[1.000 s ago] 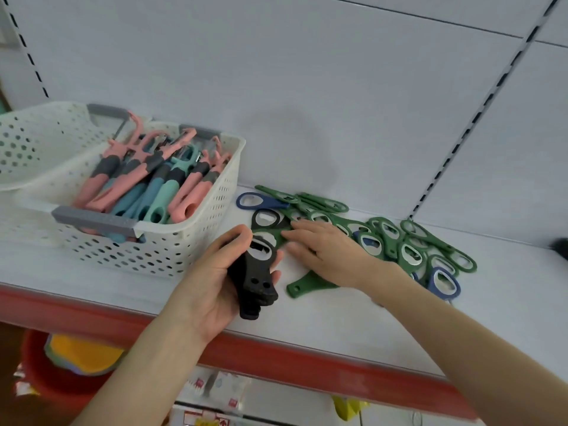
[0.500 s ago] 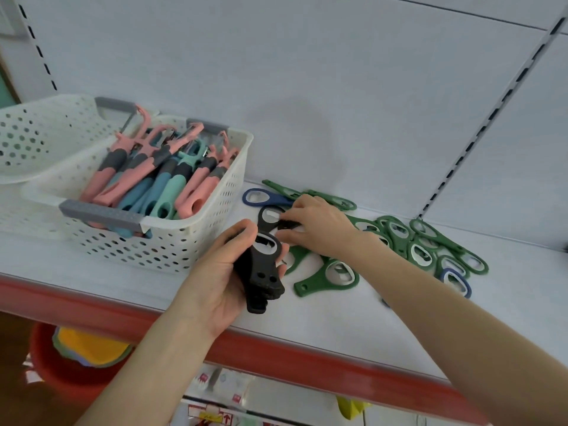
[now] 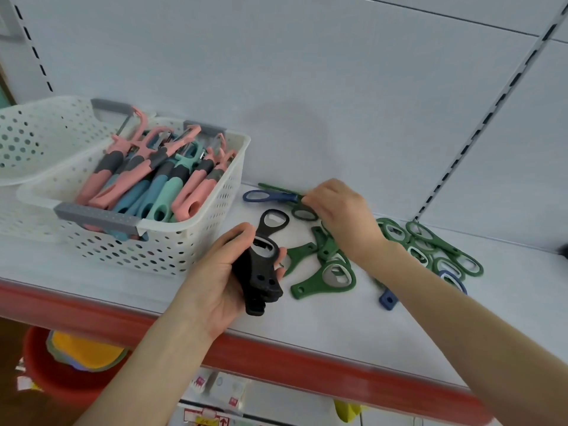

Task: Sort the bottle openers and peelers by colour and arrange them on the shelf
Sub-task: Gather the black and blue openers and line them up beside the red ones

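My left hand [image 3: 218, 278] grips a stack of black bottle openers [image 3: 259, 272] above the shelf's front part. Another black opener [image 3: 272, 222] lies on the shelf just behind the stack. My right hand [image 3: 341, 216] reaches to the back of the shelf and pinches the handle end of a blue opener [image 3: 267, 196] lying against the back wall. Green openers [image 3: 325, 273] lie loose under and in front of my right wrist. More green openers [image 3: 430, 244], with blue ones mixed in, are heaped to the right.
A white perforated basket [image 3: 172, 250] at the left holds pink, blue and teal peelers [image 3: 153, 182]. A second white basket [image 3: 37, 139] sits behind it. The shelf [image 3: 338, 327] has a red front edge [image 3: 276, 358]. A red bucket [image 3: 61, 367] stands below.
My right hand has moved from the front green openers back towards the wall and now pinches the blue opener. My left hand keeps holding the black stack.
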`<state>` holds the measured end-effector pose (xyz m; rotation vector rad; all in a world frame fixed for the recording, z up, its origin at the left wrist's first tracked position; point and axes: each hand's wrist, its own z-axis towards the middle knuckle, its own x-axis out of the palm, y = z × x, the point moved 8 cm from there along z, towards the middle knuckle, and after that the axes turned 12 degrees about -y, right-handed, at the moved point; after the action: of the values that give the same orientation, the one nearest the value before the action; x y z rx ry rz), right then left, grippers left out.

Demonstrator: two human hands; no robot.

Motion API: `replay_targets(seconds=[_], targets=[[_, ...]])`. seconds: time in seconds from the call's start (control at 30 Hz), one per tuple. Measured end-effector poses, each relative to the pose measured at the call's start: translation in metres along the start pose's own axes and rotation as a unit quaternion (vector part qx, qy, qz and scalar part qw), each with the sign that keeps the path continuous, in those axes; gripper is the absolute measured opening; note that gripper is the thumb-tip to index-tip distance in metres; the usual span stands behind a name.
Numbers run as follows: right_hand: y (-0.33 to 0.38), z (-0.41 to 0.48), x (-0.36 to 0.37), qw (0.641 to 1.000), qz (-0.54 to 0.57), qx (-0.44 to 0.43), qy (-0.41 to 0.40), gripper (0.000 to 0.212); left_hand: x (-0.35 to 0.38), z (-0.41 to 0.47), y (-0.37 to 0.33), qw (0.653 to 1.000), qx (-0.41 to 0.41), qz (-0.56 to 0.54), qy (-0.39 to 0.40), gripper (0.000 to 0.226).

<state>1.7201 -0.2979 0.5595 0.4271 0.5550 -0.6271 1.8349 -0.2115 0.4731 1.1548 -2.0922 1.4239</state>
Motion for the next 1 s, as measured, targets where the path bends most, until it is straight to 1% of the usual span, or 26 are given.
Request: replay_targets(seconds=[0.07, 0.1, 0.13, 0.17, 0.23, 0.3, 0.4, 0.47, 0.5, 0.57, 0.6, 0.67, 0.73, 0.83, 0.9, 1.0], targets=[[0.001, -0.003, -0.022, 0.992, 0.083, 0.073, -0.055, 0.022, 0.000, 0.000, 0.002, 1.000, -0.007, 0.008, -0.001, 0.024], [0.009, -0.009, -0.030, 0.989, 0.108, 0.081, -0.066, 0.019, 0.001, 0.000, 0.003, 1.000, -0.008, 0.016, 0.004, 0.021], [0.022, -0.016, -0.034, 0.988, 0.124, 0.066, -0.064, 0.016, 0.003, -0.001, 0.003, 1.000, -0.005, 0.023, 0.009, 0.019], [0.037, -0.025, -0.035, 0.989, 0.132, 0.033, -0.049, 0.015, 0.003, -0.001, 0.003, 1.000, 0.002, 0.026, 0.012, 0.020], [0.065, -0.044, -0.029, 0.987, 0.157, -0.045, -0.010, 0.022, 0.005, -0.002, -0.001, 0.999, 0.022, 0.035, 0.017, 0.024], [0.077, -0.052, -0.025, 0.979, 0.186, -0.082, 0.018, 0.029, 0.005, -0.003, -0.004, 0.997, 0.036, 0.055, 0.027, 0.021], [0.077, -0.046, -0.025, 0.969, 0.234, -0.072, 0.037, 0.027, 0.004, -0.004, -0.006, 0.998, 0.037, 0.040, 0.024, 0.025], [0.072, -0.038, -0.025, 0.961, 0.269, -0.033, 0.046, 0.025, 0.006, -0.006, -0.007, 0.999, 0.037, 0.012, 0.028, 0.028], [0.067, -0.033, -0.023, 0.963, 0.267, -0.010, 0.042, 0.023, 0.008, -0.008, -0.008, 0.999, 0.038, 0.003, 0.033, 0.028], [0.050, -0.020, -0.010, 0.972, 0.225, 0.051, 0.051, 0.017, 0.008, -0.009, -0.008, 0.999, 0.037, -0.014, 0.036, 0.029], [0.039, -0.015, 0.004, 0.974, 0.187, 0.088, 0.088, 0.017, 0.007, -0.009, -0.009, 0.999, 0.036, -0.024, 0.032, 0.030], [0.021, -0.011, 0.036, 0.967, 0.088, 0.132, 0.200, 0.021, 0.004, -0.009, -0.010, 0.999, 0.037, -0.036, 0.017, 0.032], [0.011, -0.013, 0.059, 0.949, -0.006, 0.153, 0.276, 0.029, 0.002, -0.008, -0.010, 0.998, 0.039, -0.039, 0.004, 0.027], [0.010, -0.014, 0.071, 0.929, -0.120, 0.148, 0.317, 0.046, -0.001, -0.009, -0.009, 0.998, 0.041, -0.037, -0.006, 0.023], [0.009, -0.013, 0.073, 0.926, -0.127, 0.152, 0.321, 0.047, -0.001, -0.011, -0.009, 0.999, 0.041, -0.036, -0.004, 0.023], [0.005, -0.009, 0.069, 0.924, -0.087, 0.173, 0.329, 0.040, 0.000, -0.013, -0.009, 0.998, 0.040, -0.041, 0.004, 0.026]])
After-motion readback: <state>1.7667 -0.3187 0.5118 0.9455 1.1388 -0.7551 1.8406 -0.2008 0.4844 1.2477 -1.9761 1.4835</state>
